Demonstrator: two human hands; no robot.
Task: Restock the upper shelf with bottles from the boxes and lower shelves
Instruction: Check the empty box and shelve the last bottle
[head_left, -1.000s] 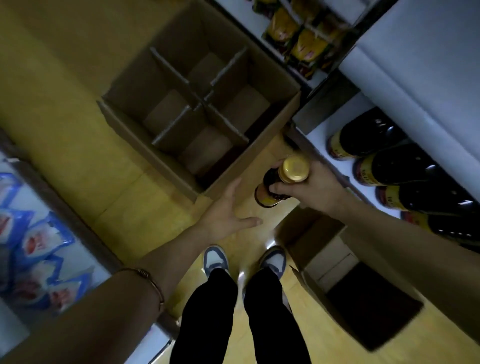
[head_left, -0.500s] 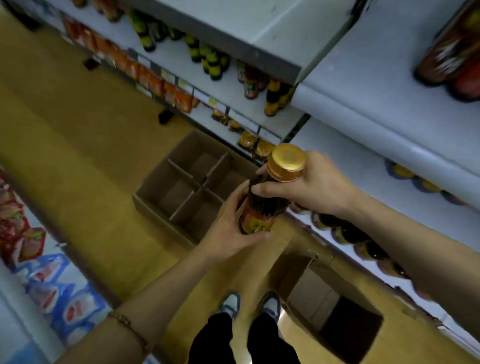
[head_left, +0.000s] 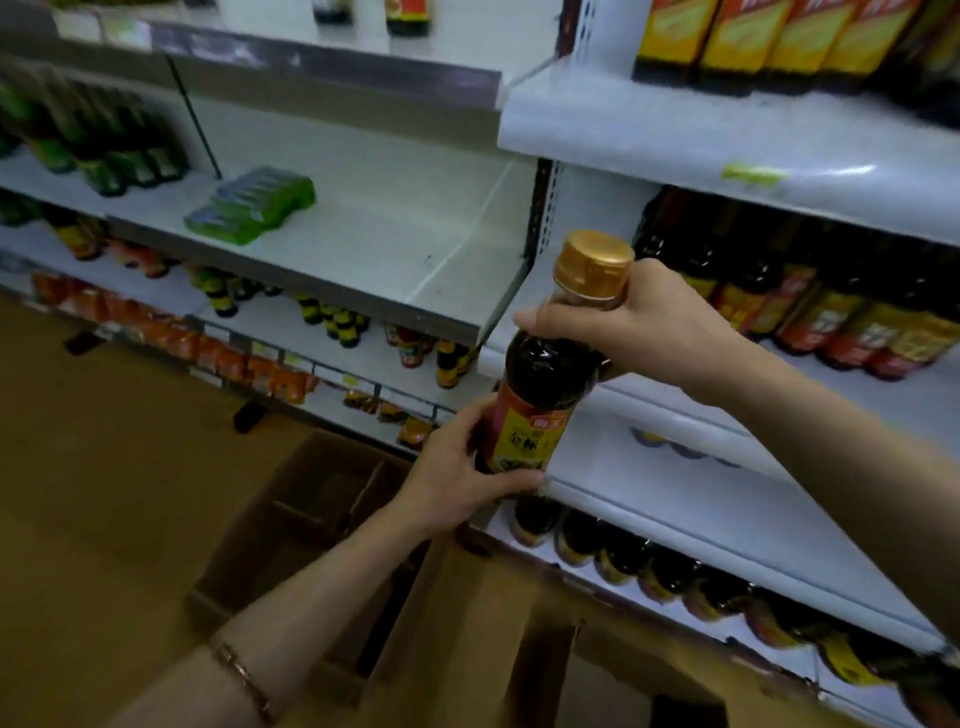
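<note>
A dark sauce bottle (head_left: 545, 374) with a gold cap and a red and yellow label is held upright in front of the white shelving. My right hand (head_left: 649, 322) grips its neck just under the cap. My left hand (head_left: 462, 467) wraps around the labelled lower part. To the right, the shelf (head_left: 883, 395) at hand height carries a row of matching bottles (head_left: 831, 312). A shelf above (head_left: 727, 140) holds more dark bottles with yellow labels. Several bottles (head_left: 623, 556) lie on the lowest shelf below my hands.
A cardboard box with dividers (head_left: 311, 525) stands on the wooden floor under my left arm; a second box (head_left: 597, 675) sits to its right. The left shelf bay (head_left: 389, 244) holds a green packet (head_left: 249, 202) and green bottles (head_left: 104, 150); small bottles and orange packets fill lower rows.
The bottle has been lifted from floor level up to the shelf front. My left hand moved from open and apart to gripping the bottle's lower part. The view tilted up to the shelves.
</note>
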